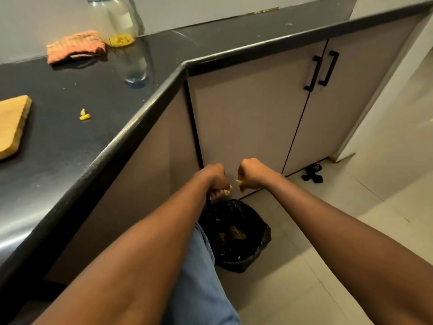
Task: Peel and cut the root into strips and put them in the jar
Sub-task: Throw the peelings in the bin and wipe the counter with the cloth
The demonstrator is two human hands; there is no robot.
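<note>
Yellow root piece [226,192] is gripped in the curled fingers of the left hand [215,181]. The right hand [251,175], just beside it and not touching, pinches a second yellow bit [238,182]. Both hands are held off the front edge of the worktop [70,148], above a bin [236,233] lined with a black bag on the floor. On the worktop, yellow scraps [84,114] lie near the front edge and a wooden board [13,127] lies at the left. A cloth [76,46] and the jar [121,19], with yellow strips [120,40] in its base, stand at the back edge.

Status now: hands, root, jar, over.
Left hand pinches yellow bit, right hand another, over bin. Jar on counter, strips inside. Nothing blocks.
</note>
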